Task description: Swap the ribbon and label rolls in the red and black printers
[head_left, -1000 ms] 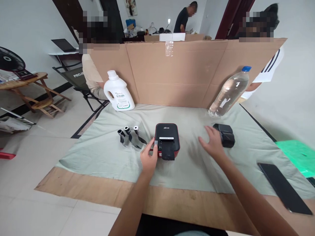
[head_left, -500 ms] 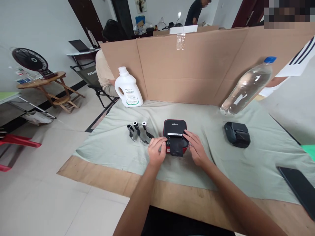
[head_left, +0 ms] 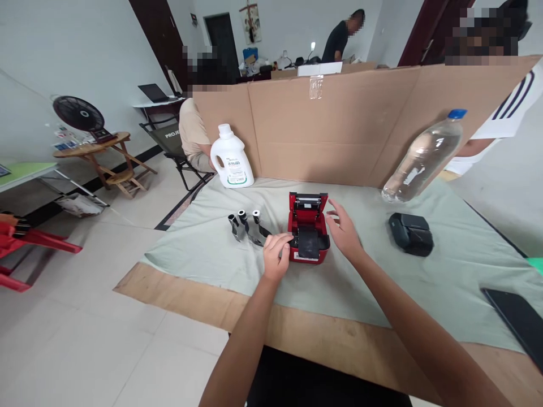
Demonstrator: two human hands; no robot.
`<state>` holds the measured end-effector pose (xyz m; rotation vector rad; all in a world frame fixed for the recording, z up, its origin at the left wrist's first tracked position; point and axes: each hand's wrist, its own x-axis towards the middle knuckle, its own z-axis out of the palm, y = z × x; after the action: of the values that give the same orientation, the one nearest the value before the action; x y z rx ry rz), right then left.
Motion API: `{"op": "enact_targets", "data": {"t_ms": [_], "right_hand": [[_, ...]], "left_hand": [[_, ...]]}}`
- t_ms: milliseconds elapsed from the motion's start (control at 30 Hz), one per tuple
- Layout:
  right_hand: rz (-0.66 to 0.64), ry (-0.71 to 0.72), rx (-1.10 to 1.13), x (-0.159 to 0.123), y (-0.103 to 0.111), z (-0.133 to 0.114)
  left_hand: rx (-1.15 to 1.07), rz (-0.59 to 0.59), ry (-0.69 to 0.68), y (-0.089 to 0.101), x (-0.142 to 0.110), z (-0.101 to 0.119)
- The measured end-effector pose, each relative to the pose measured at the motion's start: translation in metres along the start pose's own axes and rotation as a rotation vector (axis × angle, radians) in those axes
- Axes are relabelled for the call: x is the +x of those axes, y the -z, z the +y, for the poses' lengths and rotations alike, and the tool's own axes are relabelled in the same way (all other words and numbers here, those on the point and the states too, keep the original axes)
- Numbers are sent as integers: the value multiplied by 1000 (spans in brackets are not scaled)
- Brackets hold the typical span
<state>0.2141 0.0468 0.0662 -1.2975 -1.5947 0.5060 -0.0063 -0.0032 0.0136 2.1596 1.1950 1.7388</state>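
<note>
Red and opened up, the printer (head_left: 306,216) sits on the desk (head_left: 182,295), at two o'clock from the left hand (head_left: 276,255), its grip unclear, and nine o'clock from the right hand (head_left: 344,230), loosely spread.

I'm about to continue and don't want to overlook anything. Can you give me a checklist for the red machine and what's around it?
1. Lid of the red machine raised: ok, it stands open.
2. Left hand at the machine: ok, fingers at its left edge.
3. Right hand touching the lid: cannot tell, fingertips are close to its right side.
4. Black strip wholly inside: not ok, its end lies over the front wall.
5. Black device apart from the machine: ok, it sits off to the right.
</note>
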Motion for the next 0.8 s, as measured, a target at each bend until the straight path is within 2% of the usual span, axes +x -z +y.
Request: {"op": "enact_targets", "data": {"t_ms": [67,100,200,267,367,467,567,700,800], "right_hand": [[-61,50,-156,6,-2,-3],[-149,83,-259,11,-3,-5],[-551,127,-584,36,-10,-17],[-759,108,-739,54,-19,-27],[-889,83,-845,69,-37,-39],[-885,95,-891,71,-48,-42],[-812,149,-858,65,-40,-36],[-644,251,-548,50,-10,-40],[-489,264,-283,42,1,-74]], "left_hand": [[-9,8,-11,1,0,2],[-13,10,-10,1,0,3],[-19,17,-3,1,2,5],[-15,13,5,2,3,5],[-4,2,32,3,3,7],[15,-13,62,5,5,9],[26,-24,92,6,6,9],[-7,-3,117,5,6,8],[-48,50,142,3,7,5]]}}
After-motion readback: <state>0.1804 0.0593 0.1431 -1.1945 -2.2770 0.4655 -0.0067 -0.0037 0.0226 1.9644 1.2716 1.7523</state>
